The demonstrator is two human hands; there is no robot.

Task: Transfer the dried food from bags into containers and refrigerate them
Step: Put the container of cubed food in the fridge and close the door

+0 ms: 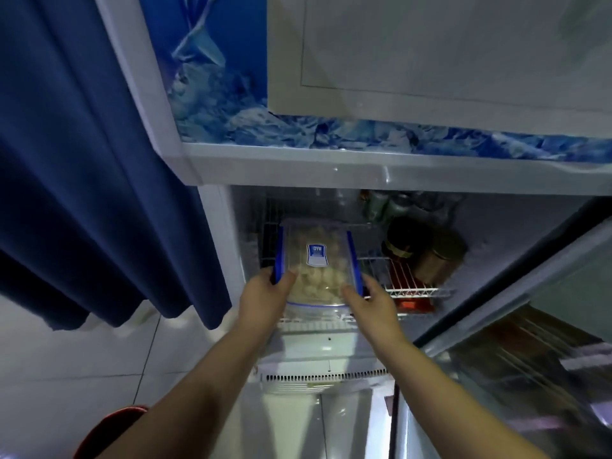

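Note:
A clear plastic container (pixel 316 260) with blue side clips and a blue label on its lid holds pale dried food pieces. It sits at the front left of a white wire shelf (pixel 414 289) inside the open fridge. My left hand (pixel 265 301) grips the container's near left corner, thumb on the lid. On the other side, my right hand (pixel 371 301) holds the near right corner by the blue clip. Both forearms reach in from below.
A dark round jar and a brownish tin (pixel 427 251) stand on the shelf's right side, with bottles (pixel 394 203) behind. The glass fridge door (pixel 530 326) hangs open at right. A blue curtain (pixel 82 193) hangs at left over a white tiled floor.

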